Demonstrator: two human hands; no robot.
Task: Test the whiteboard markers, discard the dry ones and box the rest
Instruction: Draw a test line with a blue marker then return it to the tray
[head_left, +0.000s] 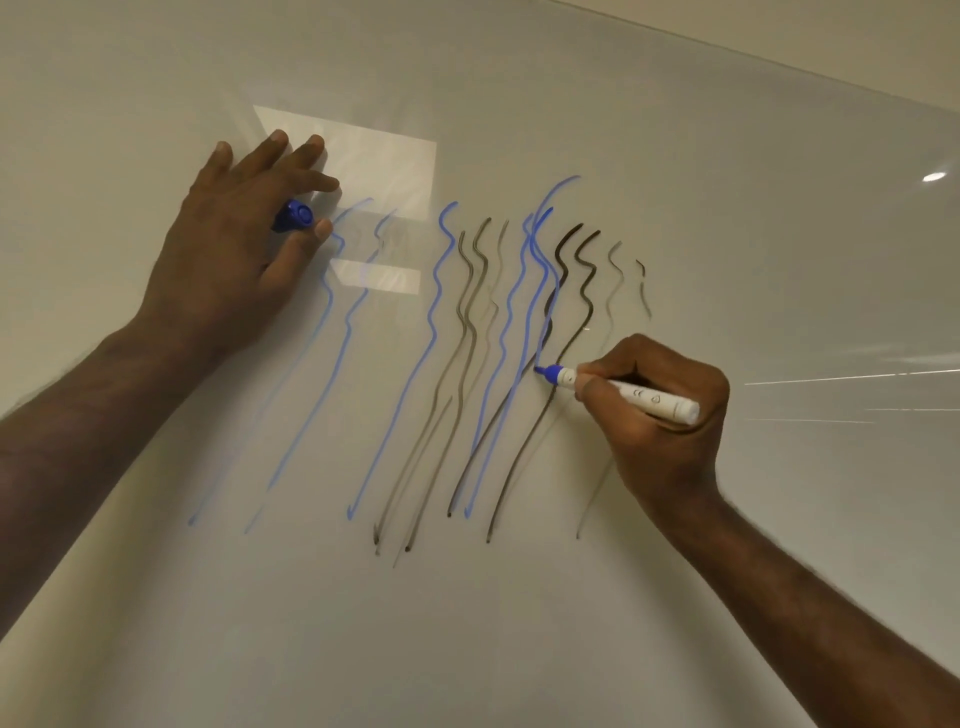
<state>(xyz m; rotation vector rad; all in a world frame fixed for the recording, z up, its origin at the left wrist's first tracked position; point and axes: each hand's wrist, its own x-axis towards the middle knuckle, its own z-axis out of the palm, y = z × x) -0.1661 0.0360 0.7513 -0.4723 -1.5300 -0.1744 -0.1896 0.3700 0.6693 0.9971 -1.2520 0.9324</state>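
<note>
The right hand (670, 410) is curled around a slim white-barrelled whiteboard marker with a blue collar and blue tip (623, 391), thumb and forefinger pinching the barrel just behind the collar while the blunt rear end pokes out past the knuckles. Its tip touches the glossy white whiteboard (727, 208) at the lower end of a fresh wavy blue line (535, 291), among a row of other wavy test strokes in blue and in faded black (467, 338). The left hand (244, 249) lies spread against the board, fingers mostly straight and pressing on the surface, while the marker's round blue plastic cap (294, 215) is tucked between the thumb and the side of the forefinger. The blue line looks strong and unbroken, so this marker seems to be a keeper for the box rather than a dry one, though neither box nor bin is in view. The marker should handle as a light, rigid plastic tube, smooth enough to roll or slip in a loose grip; a hold near the collar gives control of the tip, while the mid-barrel is the better place to grasp for recapping. The soft felt tip is the delicate part and will smudge fingers, so the cap should be pushed on squarely.
</note>
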